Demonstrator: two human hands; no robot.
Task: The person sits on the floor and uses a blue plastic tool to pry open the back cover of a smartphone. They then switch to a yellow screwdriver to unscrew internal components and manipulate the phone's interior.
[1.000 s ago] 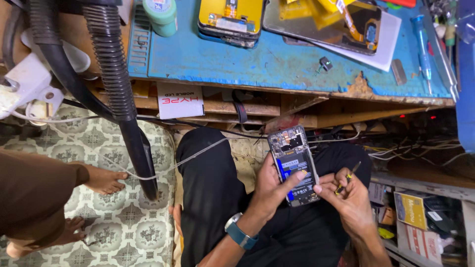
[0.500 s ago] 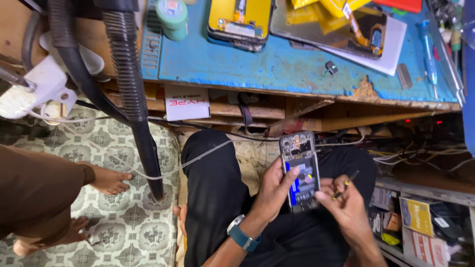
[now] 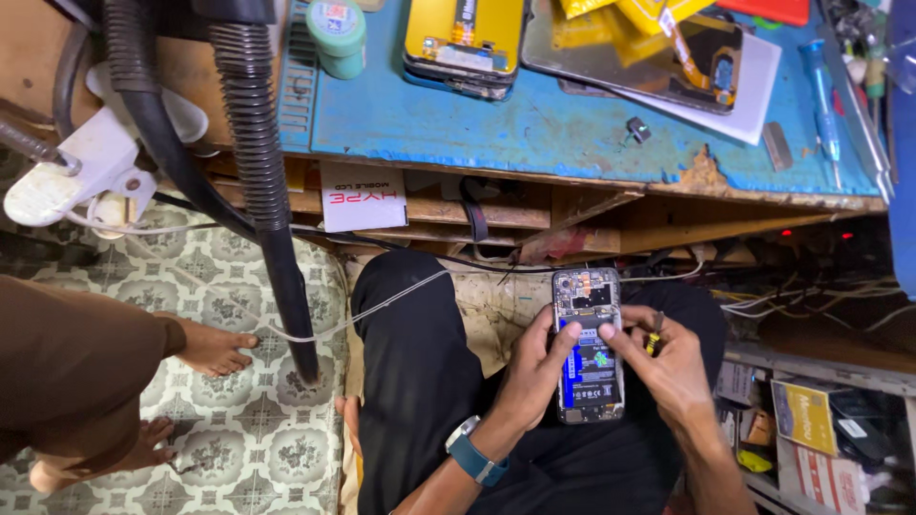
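Observation:
Over my lap I hold an opened phone [image 3: 589,348] with its back cover off, so the blue battery and the circuit board show. My left hand [image 3: 530,377] grips it by its left edge, thumb on the battery. My right hand [image 3: 668,367] rests its fingertips on the phone's right side. That hand also holds a small tool with a yellow and black handle [image 3: 655,336]. A blue-strapped watch [image 3: 474,458] sits on my left wrist.
A blue work mat [image 3: 534,124] on the wooden bench above carries an opened yellow phone [image 3: 465,38], a screen panel [image 3: 658,48], a green jar [image 3: 337,33] and a blue screwdriver [image 3: 822,95]. A black ribbed hose [image 3: 262,181] hangs down at left. Another person's bare feet [image 3: 215,348] stand on the patterned floor.
My right hand has moved in from beside the phone and its fingertips now lie on the phone. The phone has shifted slightly lower over my lap.

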